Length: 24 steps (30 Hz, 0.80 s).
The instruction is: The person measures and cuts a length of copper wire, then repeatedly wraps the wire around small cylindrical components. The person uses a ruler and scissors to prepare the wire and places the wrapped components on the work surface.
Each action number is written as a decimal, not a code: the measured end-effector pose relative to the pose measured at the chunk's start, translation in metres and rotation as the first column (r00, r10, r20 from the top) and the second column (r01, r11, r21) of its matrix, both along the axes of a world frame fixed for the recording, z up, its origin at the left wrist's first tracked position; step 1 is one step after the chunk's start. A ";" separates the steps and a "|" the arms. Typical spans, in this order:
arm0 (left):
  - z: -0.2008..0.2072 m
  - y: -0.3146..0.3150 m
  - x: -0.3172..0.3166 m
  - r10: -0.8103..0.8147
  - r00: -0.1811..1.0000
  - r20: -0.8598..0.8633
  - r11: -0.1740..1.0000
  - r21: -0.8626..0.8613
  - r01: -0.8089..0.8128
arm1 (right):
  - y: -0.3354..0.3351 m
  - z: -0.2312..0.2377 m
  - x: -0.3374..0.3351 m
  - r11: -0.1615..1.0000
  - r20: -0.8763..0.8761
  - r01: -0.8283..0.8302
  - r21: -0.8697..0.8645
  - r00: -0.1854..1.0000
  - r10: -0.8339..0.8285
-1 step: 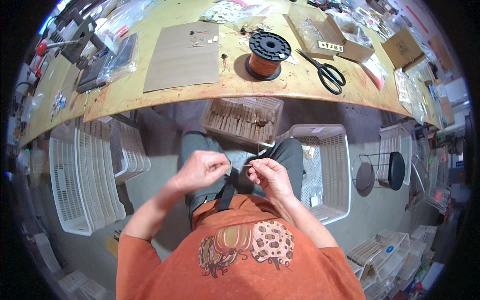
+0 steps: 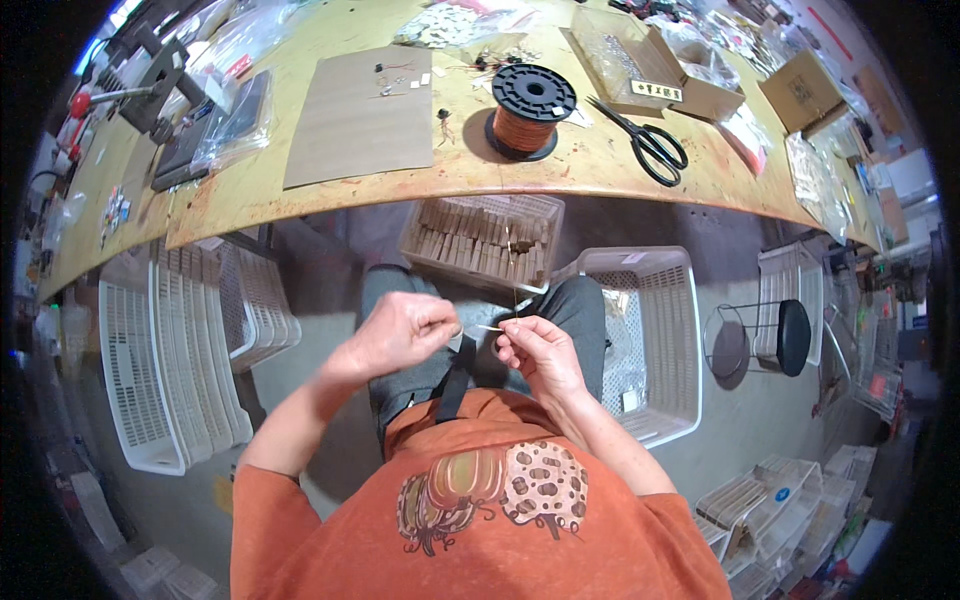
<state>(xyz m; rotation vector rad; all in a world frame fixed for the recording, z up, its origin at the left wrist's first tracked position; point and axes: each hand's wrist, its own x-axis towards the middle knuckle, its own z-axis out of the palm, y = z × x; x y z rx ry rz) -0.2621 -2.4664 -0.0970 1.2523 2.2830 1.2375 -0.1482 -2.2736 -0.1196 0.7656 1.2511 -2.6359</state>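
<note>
Over my lap, my left hand (image 2: 405, 332) is closed in a pinch with the fingers curled; what it holds, if anything, is too small to make out. Close beside it, my right hand (image 2: 540, 352) pinches a thin copper-coloured wire (image 2: 514, 270) between thumb and fingertips. A short pale end (image 2: 488, 327) sticks out from those fingertips toward the left hand. The wire runs up past the table edge toward a black spool (image 2: 527, 130) wound with orange-brown wire. Black-handled scissors (image 2: 655, 153) lie to the right of the spool.
A brown cardboard sheet (image 2: 360, 135) with small parts lies on the table (image 2: 240, 205). Under the edge stands a crate of wooden-looking blocks (image 2: 480, 235). White plastic baskets (image 2: 670, 340) flank my legs, and a black-seated stool (image 2: 792, 338) stands at the right.
My left hand has shifted slightly up, away from my body. The pale end at the right fingertips now tilts a little upward. The right hand stays nearly in place.
</note>
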 end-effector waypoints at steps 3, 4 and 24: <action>0.027 0.023 -0.030 -0.164 0.967 -0.194 0.984 -0.105 0.146 | 0.005 -0.001 0.002 1.000 0.012 0.026 0.012 1.000 -0.026; 0.030 0.030 -0.038 -0.244 0.932 -0.267 0.965 -0.165 0.205 | 0.006 -0.001 0.002 1.000 0.024 0.024 0.014 0.999 -0.024; 0.052 0.107 -0.061 -0.508 0.713 -0.484 0.839 -0.465 0.283 | 0.020 -0.005 -0.005 0.998 0.015 -0.047 -0.034 0.999 0.048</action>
